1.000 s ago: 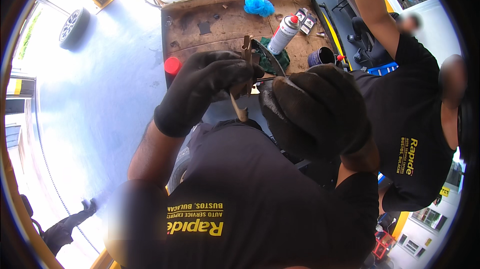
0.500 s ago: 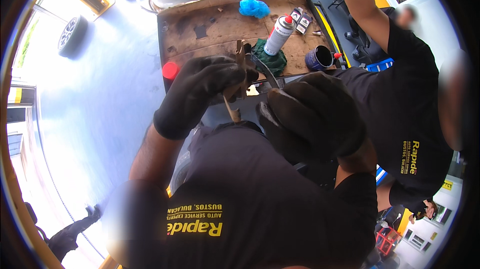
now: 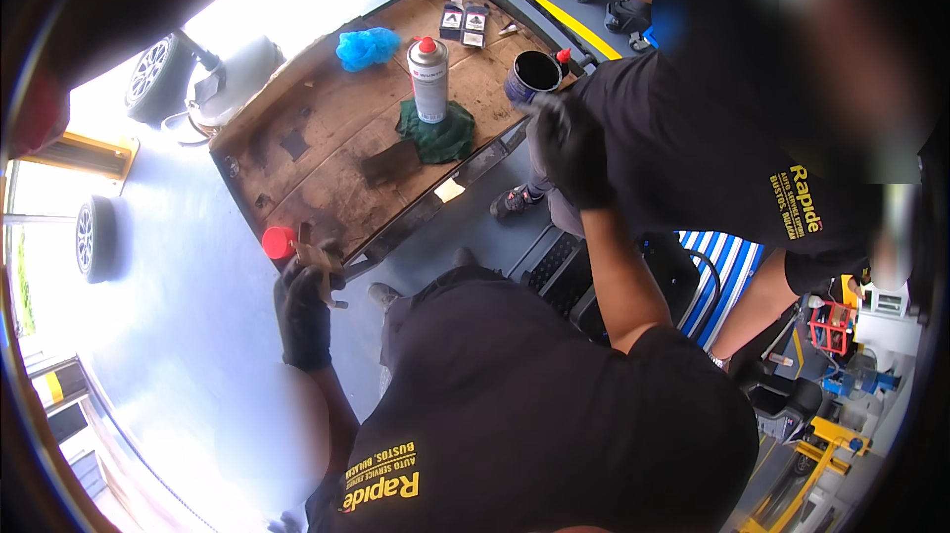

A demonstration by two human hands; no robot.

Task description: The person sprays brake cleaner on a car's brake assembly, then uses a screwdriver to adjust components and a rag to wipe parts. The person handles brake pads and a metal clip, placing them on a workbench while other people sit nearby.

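My left hand [image 3: 305,320], in a black glove, is closed around a brown metal piece [image 3: 319,258] with projecting ends, beside the near left corner of the cardboard-covered cart top [image 3: 336,127]. A red round cap [image 3: 279,242] stands close behind it. My right hand [image 3: 574,152], also black-gloved, is closed at the near side of a dark open can [image 3: 532,76]. A greyish tip shows at its fingers, but what they hold I cannot make out. Between the hands lie a dark brown block [image 3: 392,165] and a green cloth [image 3: 440,137] with a spray can [image 3: 428,88] upright on it.
A crumpled blue plastic [image 3: 366,49] and two small boxes [image 3: 464,24] lie farther back on the cart. Another person [image 3: 693,137] in a black shirt stands close on my right. Wheels [image 3: 96,238] stand on the floor at the left.
My hands have moved apart: the left toward the cart's near left corner with the brown metal piece, the right over to the dark can. The view has shifted, and the brown block now shows.
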